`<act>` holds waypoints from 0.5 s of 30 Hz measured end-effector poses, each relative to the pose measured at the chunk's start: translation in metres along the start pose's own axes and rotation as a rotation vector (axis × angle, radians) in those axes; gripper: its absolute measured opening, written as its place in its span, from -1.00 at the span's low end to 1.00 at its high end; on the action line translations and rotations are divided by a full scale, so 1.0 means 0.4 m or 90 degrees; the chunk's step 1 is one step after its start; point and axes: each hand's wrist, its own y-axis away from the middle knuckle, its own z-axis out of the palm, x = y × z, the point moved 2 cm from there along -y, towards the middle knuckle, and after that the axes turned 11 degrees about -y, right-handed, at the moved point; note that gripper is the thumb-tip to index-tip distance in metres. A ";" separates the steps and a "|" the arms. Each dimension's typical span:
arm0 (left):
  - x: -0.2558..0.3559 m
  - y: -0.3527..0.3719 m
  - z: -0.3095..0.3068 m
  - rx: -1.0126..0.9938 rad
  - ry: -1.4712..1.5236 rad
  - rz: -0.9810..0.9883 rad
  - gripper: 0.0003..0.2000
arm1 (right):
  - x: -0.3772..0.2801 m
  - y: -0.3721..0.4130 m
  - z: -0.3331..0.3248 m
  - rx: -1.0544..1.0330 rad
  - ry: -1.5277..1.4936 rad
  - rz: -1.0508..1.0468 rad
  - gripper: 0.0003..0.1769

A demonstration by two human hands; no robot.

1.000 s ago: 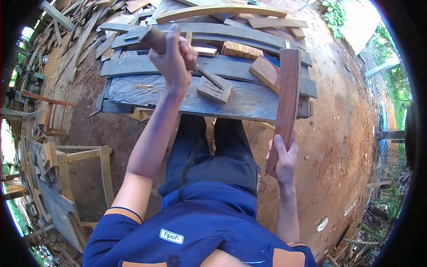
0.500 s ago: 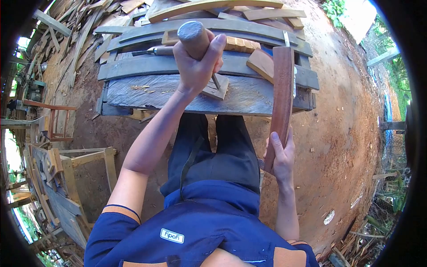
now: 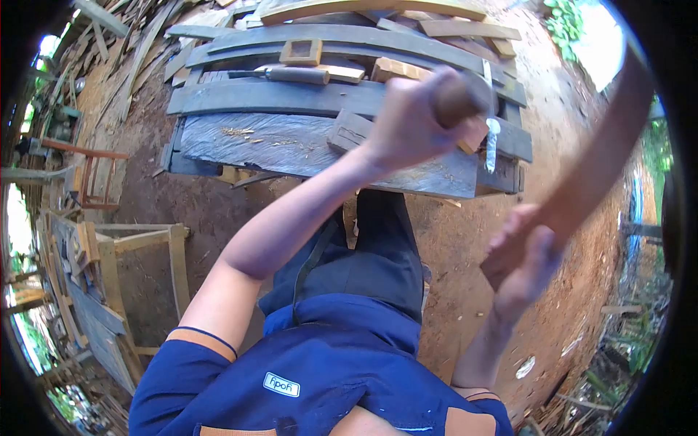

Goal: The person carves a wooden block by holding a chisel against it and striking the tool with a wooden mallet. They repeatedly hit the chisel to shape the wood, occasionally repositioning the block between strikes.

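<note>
My left hand [image 3: 414, 123] is wrapped round a thick, round wooden tool handle [image 3: 454, 102] above the right part of the bench [image 3: 254, 149]; it is blurred, and its blade cannot be made out. Out to the right of the bench, my right hand [image 3: 527, 265] grips the lower end of a long reddish-brown board [image 3: 592, 171], which slants up to the right. A small wooden block [image 3: 350, 131] with a marked face lies on the bench beside my left forearm. Pale shavings [image 3: 247, 136] lie on the bench's left part.
Across the bench lie a dark-handled tool [image 3: 297, 75], a small open wooden frame [image 3: 301, 51], a light wood block [image 3: 398, 70] and a tool with a wrapped grip [image 3: 491, 145]. A wooden stand [image 3: 142, 240] is at the left. Scrap wood is piled beyond the bench.
My left hand has moved right with the tool, away from the small block. My right hand has swung outward to the right, and the board has gone from near upright to slanting.
</note>
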 end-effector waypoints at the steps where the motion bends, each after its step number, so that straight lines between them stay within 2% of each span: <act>1: 0.010 0.001 0.015 -0.062 0.000 -0.016 -0.69 | -0.024 -0.010 0.000 -0.018 -0.030 -0.068 -0.55; 3: 0.011 0.004 0.047 -0.093 -0.015 0.027 -0.70 | -0.040 -0.013 -0.005 -0.026 0.018 -0.114 -0.48; 6: 0.012 -0.004 0.051 -0.094 -0.008 0.009 -0.70 | -0.034 0.000 -0.020 -0.003 0.299 0.116 -0.59; 7: 0.005 -0.014 0.050 -0.087 -0.009 0.009 -0.70 | -0.039 0.000 -0.033 -0.008 0.302 0.111 -0.59; 9: -0.008 -0.018 0.045 -0.076 -0.018 -0.004 -0.69 | -0.058 -0.003 -0.084 -0.014 0.210 0.046 -0.44; 10: -0.011 -0.018 0.044 -0.058 -0.012 0.004 -0.69 | -0.070 -0.010 -0.097 -0.050 0.122 0.014 -0.47; 11: -0.013 -0.012 0.045 -0.058 -0.014 -0.002 -0.69 | -0.061 -0.006 -0.096 -0.054 0.122 0.019 -0.47; 15: 0.005 -0.013 0.053 -0.050 -0.008 0.013 -0.72 | -0.032 0.015 -0.018 -0.054 0.384 0.113 -0.44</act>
